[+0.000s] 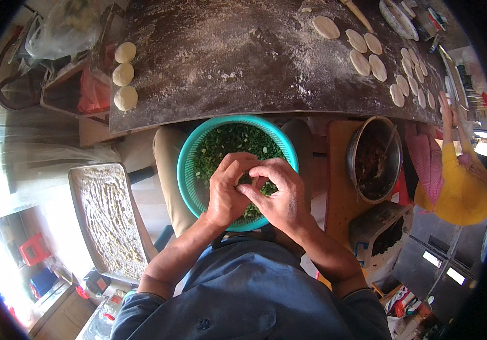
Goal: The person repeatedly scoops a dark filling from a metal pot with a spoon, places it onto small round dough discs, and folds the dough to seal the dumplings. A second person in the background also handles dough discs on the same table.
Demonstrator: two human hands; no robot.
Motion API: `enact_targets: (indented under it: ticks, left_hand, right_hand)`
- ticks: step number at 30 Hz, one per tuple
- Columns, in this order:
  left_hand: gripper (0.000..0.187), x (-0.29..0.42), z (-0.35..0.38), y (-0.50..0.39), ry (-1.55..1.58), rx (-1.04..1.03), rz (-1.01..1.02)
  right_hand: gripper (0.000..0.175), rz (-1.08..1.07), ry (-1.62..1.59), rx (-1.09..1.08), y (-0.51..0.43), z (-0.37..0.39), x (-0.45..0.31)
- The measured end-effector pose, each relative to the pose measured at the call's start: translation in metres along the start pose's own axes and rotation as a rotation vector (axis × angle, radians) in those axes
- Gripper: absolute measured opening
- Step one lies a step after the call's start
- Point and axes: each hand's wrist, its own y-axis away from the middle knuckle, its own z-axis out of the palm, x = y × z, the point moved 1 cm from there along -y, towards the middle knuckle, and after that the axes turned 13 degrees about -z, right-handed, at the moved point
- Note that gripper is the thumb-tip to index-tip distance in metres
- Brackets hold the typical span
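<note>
My left hand [231, 191] and my right hand [285, 193] meet above a turquoise plastic basket [185, 170]. Between their curled fingers is a small piece of pale dough [243, 180], mostly hidden, with some green showing at it. Chopped green leaves [235, 138], perhaps chives or scallions, with a few pale bits, fill the basket. It sits between my knees, just below the table's near edge. On the floured dark table [226, 55], three round dough balls [124, 75] line the left edge. Several flattened dough rounds [360, 63] lie at the right.
Right of the basket, a metal bowl [397, 165] of dark brown filling stands on a wooden bench [337, 170]. Behind it is a plastic container [360, 223]. A floured tray [109, 216] lies at left. A rolling pin [357, 16] rests far right; a co-worker [460, 191] reaches onto the table.
</note>
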Motion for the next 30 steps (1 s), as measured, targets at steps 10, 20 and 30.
enact_targets:
  ticks: [10,20,30]
  left_hand:
    - [0.042,0.012,-0.004,-0.001,-0.074,-0.034,-0.049]
    - [0.037,0.007,-0.008,-0.006,-0.128,-0.108,-0.013]
    - [0.076,0.010,-0.004,0.000,-0.073,-0.093,-0.142]
  right_hand:
    - [0.020,-0.062,0.033,0.023,0.002,0.002,-0.002]
    - [0.022,-0.093,0.099,-0.037,-0.001,0.000,0.000]
    - [0.023,0.083,-0.013,-0.003,-0.001,-0.003,0.003]
